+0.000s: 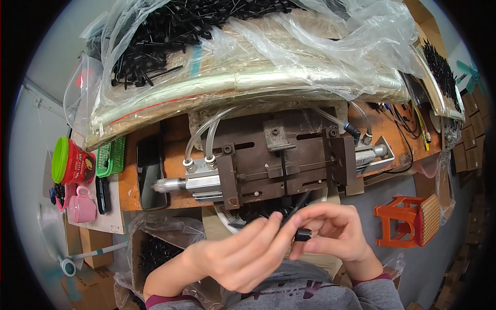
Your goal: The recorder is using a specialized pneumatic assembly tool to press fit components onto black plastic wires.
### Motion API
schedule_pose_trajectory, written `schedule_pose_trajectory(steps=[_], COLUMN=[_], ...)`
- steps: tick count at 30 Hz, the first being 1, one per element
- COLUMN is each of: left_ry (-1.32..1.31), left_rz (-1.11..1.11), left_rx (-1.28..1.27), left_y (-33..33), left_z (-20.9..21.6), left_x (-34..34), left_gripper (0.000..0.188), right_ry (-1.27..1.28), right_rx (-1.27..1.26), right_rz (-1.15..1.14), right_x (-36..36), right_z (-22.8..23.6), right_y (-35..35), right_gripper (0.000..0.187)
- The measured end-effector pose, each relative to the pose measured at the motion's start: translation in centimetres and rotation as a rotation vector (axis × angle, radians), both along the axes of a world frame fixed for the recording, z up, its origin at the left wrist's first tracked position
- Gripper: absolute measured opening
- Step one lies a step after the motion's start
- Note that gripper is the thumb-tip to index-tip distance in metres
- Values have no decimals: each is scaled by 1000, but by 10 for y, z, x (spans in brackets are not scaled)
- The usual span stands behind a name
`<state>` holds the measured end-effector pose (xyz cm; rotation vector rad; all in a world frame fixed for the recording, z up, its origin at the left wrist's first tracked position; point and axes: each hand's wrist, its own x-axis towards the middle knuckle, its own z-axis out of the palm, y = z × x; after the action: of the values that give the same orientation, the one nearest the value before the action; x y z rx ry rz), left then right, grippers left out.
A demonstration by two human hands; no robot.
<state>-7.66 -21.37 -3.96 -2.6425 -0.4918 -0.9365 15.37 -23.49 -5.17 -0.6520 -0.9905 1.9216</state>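
Both of my hands meet in front of the bench, close to my body. My right hand [338, 235] curls its fingers and thumb around a small black plastic part [303, 235] with a blocky end. Against it, the fingers of my left hand [243, 253] are pressed together; a thin black stem [297, 205] sticks up between the two hands. Another dark tip pokes out by the left fingers, and what they hold is partly hidden. Just beyond stands a dark metal clamping fixture [258, 178], with a narrow black strip along its middle slot.
Silver air cylinders [204, 186] with clear hoses flank the fixture. Behind it, a plastic-lined box [248, 85] holds many black parts [155, 46]. A phone [150, 178], green basket [118, 155] and pink mug [82, 206] are left; an orange stool [400, 221] stands right.
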Motion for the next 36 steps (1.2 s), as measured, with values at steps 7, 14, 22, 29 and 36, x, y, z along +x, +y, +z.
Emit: schedule_pose_trajectory(steps=[7,14,22,29,36], left_ry=[56,14,-465,-1008,-1148], left_rz=[-50,-27,295,345,46], left_rx=[56,-52,-419,-1132,-1534], left_y=[-2,-4,-5,-19,-22], left_z=[-9,-8,0,11,25], left_x=[4,4,-12,-11,-1], left_gripper=[13,19,41,30,65], right_ry=[-123,-718,-1178,-1278,-1402], right_rx=[238,801,1369,1349,1379], right_rz=[-265,-507,-619,-472,-383], right_x=[4,-1,-11,-30,-32], right_z=[-18,-2,-46,-50,-35], right_y=[-8,-12,10,17,17], right_gripper=[30,31,27,27,25])
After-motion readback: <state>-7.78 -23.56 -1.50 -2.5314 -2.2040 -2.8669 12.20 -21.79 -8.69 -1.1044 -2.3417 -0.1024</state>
